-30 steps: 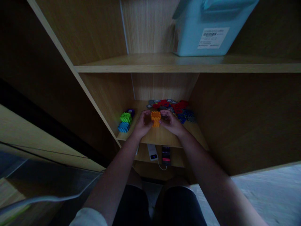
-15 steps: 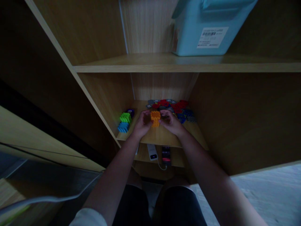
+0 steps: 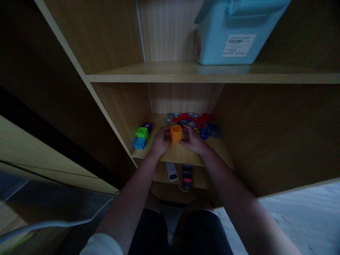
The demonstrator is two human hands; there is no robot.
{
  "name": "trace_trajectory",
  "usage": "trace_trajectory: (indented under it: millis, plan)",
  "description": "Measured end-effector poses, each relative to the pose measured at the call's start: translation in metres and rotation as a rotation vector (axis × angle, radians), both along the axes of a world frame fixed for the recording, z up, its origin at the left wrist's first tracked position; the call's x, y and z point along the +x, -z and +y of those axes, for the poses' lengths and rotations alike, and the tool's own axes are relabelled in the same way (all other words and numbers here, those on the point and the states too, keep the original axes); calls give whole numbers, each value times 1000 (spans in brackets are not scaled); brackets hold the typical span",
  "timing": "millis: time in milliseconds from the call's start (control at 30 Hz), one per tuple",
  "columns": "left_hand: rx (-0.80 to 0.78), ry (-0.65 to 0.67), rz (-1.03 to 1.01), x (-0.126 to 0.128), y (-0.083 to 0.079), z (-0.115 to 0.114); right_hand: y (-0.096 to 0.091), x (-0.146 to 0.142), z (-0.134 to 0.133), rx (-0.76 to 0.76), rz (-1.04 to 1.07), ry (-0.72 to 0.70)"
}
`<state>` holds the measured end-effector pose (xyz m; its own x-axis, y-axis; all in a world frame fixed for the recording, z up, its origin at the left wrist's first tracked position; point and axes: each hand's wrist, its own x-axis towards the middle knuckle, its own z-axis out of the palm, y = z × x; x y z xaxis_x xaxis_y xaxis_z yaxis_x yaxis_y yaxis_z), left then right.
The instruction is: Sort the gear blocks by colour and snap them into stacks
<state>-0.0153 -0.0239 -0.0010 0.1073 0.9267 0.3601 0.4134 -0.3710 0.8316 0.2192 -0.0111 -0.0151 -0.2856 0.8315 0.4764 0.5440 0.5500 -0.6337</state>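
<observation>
An orange box of interlocking toothed panels (image 3: 176,134) stands upright between my hands over the middle shelf, its top open. My left hand (image 3: 160,142) is curved against its left side, with the fingertips at the box's edge. My right hand (image 3: 195,141) is on the other side, thumb at the lower right edge and fingers bent toward the upper right. Behind the right hand lies a loose spread of red, blue and grey flat pieces (image 3: 200,121). A green toothed block (image 3: 142,133) and a blue one (image 3: 139,143) sit to the left.
A dark purple item (image 3: 147,126) rests behind the green block. On the shelf below lie a white power bank (image 3: 171,171) and a phone (image 3: 187,175) joined by a cable. A light blue bin (image 3: 225,42) stands on the upper shelf, whose front edge (image 3: 186,78) overhangs the hands.
The orange box has turned slightly and now stands straighter, showing its open top and front side. My fingers have shifted a little around it, the right thumb lower.
</observation>
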Motion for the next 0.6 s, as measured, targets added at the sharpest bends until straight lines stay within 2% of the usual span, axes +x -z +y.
trace_trajectory:
  millis: [300,600]
  plan:
    - [-14,-51,23,1,-6,-3,2,1,1,5,3,15]
    - [-58,0,-10,4,-7,-5,-2,-1,-1,-17,25,4]
